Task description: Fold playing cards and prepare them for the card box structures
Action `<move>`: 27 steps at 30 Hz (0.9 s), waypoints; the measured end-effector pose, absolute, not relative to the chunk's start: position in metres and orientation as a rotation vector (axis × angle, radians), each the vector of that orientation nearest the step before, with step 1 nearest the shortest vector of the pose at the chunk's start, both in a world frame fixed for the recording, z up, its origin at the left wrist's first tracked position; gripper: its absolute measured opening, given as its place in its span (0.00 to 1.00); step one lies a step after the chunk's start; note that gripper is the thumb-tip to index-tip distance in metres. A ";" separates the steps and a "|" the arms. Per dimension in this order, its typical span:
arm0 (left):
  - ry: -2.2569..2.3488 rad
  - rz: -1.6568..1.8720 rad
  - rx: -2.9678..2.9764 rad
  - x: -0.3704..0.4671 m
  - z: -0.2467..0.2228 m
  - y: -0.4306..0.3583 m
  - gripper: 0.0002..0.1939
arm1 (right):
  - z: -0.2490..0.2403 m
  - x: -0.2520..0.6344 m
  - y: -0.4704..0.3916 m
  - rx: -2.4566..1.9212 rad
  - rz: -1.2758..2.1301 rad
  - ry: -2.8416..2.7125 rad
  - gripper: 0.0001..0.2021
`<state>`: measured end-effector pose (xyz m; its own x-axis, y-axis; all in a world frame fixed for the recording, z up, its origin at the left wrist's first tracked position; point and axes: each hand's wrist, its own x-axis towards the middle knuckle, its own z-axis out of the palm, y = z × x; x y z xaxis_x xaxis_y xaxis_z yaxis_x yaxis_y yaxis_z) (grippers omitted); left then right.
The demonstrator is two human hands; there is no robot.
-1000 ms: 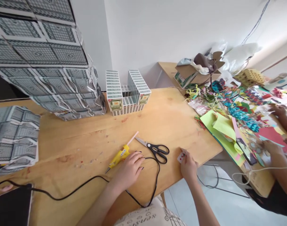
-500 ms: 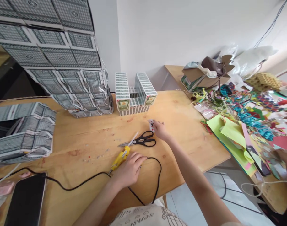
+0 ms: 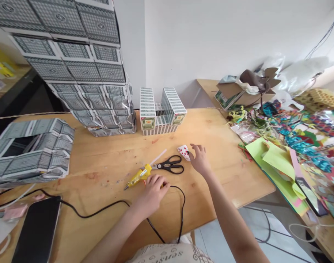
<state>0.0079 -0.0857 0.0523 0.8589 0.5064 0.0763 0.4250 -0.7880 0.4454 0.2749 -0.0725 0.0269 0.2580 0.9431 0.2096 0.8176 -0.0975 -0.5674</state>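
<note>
My left hand (image 3: 155, 190) has its fingers curled around the handle end of a yellow glue gun (image 3: 141, 176), whose nozzle points to the lower left. A clear glue stick (image 3: 158, 156) sticks out toward the upper right. Beside it lie black-handled scissors (image 3: 171, 165), their blades partly hidden by the gun. My right hand (image 3: 199, 157) is just right of a playing card (image 3: 183, 152) with red diamonds; its fingers are apart, the thumb at the card's edge. Behind stands a U-shaped block of card boxes (image 3: 163, 124).
A tall folded-card structure (image 3: 98, 69) and a low one (image 3: 57, 146) stand left. A phone (image 3: 37, 230) and a black cable (image 3: 95, 214) lie in front. At right are an open carton (image 3: 232, 95), green paper (image 3: 276, 168) and colourful craft pieces (image 3: 301, 146).
The card now lies on the table with my right hand opened beside it, a little further right. The glue gun has turned, its nozzle now further left. The whole view has shifted slightly.
</note>
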 end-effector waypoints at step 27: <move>0.491 0.346 2.673 0.038 0.071 -0.081 0.19 | 0.025 0.375 -0.108 -2.285 0.163 -1.296 0.20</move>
